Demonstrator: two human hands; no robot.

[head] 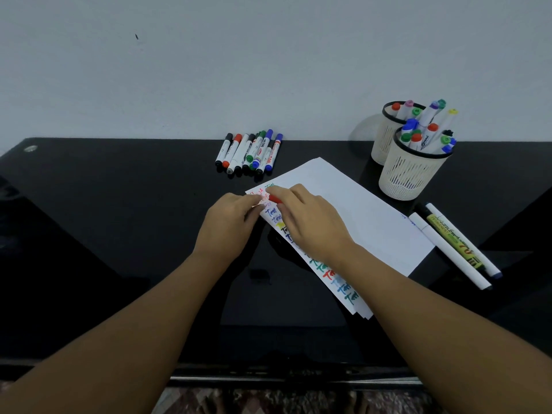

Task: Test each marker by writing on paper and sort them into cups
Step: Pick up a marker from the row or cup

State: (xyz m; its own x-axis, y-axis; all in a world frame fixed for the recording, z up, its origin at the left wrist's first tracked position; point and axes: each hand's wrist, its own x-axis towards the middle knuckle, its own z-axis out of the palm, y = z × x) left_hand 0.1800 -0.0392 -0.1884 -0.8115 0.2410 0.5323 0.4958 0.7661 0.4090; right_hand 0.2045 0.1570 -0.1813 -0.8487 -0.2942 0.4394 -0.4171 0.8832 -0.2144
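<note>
Gripping a red marker [275, 199] over the paper's [358, 216] top corner, the right hand [307, 219] is pinching its red end while the left hand [231, 222] is pinching the other; whether capping or uncapping is unclear. Keeping both ends aligned is advisable.

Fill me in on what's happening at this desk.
A person is testing markers on paper and sorting them. Both hands meet over the sheet's far left corner: the right hand and left hand hold a red marker between them, perhaps capping or uncapping it. Coloured test scribbles run down the paper's left edge. A pile of markers waits by the wall, two cups at right already hold many, and three pens lie beside the paper.
</note>
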